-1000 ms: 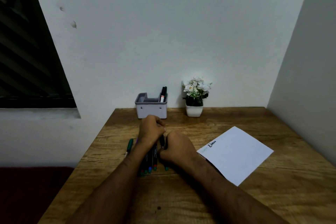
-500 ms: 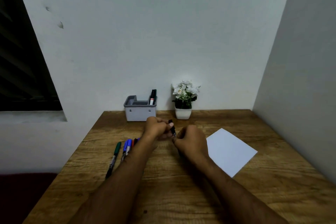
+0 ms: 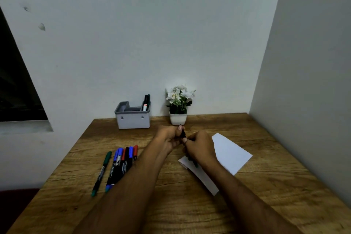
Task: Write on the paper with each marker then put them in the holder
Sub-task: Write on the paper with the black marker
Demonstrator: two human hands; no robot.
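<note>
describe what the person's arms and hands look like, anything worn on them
Both forearms are bare as far as the frame shows: no sleeves, watch, bracelet or gloves. The left hand and right hand show no rings that I can make out, though the picture is dim. Short fingernails show on a couple of fingers.

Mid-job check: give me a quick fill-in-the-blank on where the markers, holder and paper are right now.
1. Both hands grip one ____ between them.
2. The loose markers lie on the table to the ____ of the left hand.
3. The grey holder stands beside a potted ____.
4. The right hand is above the white ____.

Missing: marker; left; plant; paper
</note>
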